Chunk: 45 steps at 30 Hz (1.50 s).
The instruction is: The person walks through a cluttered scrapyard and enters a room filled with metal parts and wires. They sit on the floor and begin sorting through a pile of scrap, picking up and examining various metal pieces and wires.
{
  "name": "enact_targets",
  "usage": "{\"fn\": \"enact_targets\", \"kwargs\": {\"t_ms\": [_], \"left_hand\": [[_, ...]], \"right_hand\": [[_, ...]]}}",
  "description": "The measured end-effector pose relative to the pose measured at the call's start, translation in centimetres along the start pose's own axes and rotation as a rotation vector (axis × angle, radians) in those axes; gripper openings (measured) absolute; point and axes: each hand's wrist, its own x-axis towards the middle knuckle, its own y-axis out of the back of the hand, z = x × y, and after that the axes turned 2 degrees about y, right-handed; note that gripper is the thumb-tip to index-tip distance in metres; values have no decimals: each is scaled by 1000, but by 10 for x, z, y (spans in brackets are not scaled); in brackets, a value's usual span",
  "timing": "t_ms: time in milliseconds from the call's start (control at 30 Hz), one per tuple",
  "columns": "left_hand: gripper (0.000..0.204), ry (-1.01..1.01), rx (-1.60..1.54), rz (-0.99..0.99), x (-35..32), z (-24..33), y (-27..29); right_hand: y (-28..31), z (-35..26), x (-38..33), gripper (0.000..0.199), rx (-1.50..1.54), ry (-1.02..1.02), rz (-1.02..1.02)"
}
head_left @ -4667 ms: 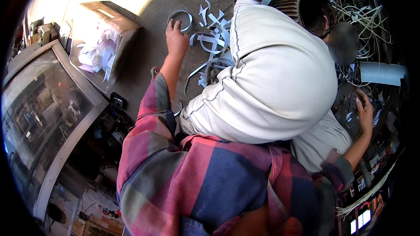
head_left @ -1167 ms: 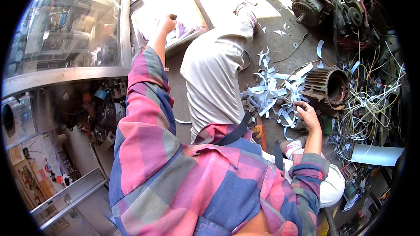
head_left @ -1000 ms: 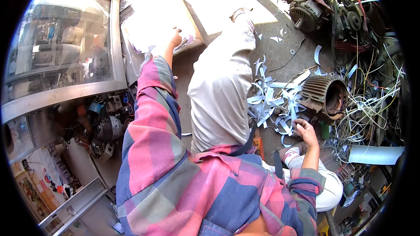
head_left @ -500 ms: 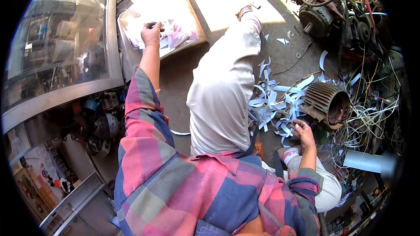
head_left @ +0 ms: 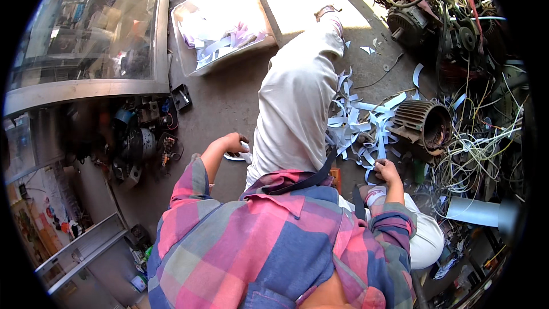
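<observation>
Beside my outstretched leg on the left, my left hand [head_left: 233, 143] is low with curled fingers at a white curved strip [head_left: 246, 151], which it seems to grip; the fingertips are partly hidden. On the right, my right hand [head_left: 388, 171] pinches the lower end of a pale blue strip [head_left: 381, 147] that stands up from a loose heap of cut strips [head_left: 346, 120]. A finned motor housing [head_left: 420, 127], open at one end, lies just beyond that hand. In the sunlight at the far left stands a clear plastic bin [head_left: 194, 71] with white and pinkish cut pieces inside.
A glass-fronted cabinet [head_left: 162, 51] stands on the left, with motor parts [head_left: 140, 144] below it. Electric motors [head_left: 407, 23] and cables pile up at the far right. Tangled pale wire [head_left: 474, 163] and a pale blue sheet [head_left: 473, 210] lie at the right.
My left hand has left the plastic bin and come down beside my leg to the white strip. My right hand stays by the heap, a pale blue strip now upright in its fingers.
</observation>
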Motion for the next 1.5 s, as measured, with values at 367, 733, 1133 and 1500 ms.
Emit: {"fn": "enact_targets", "kwargs": {"t_ms": [367,733,1133,1500], "left_hand": [[24,-681,-638,881,-27,216,186],[27,-803,211,339,42,403,62],[26,-632,962,-137,163,360,2],[36,-571,555,175,208,374,-116]], "right_hand": [[10,51,32,27,-392,340,340],[-8,15,33,43,-671,137,401],[40,8,18,40,441,242,73],[14,-6,-99,16,694,317,324]]}}
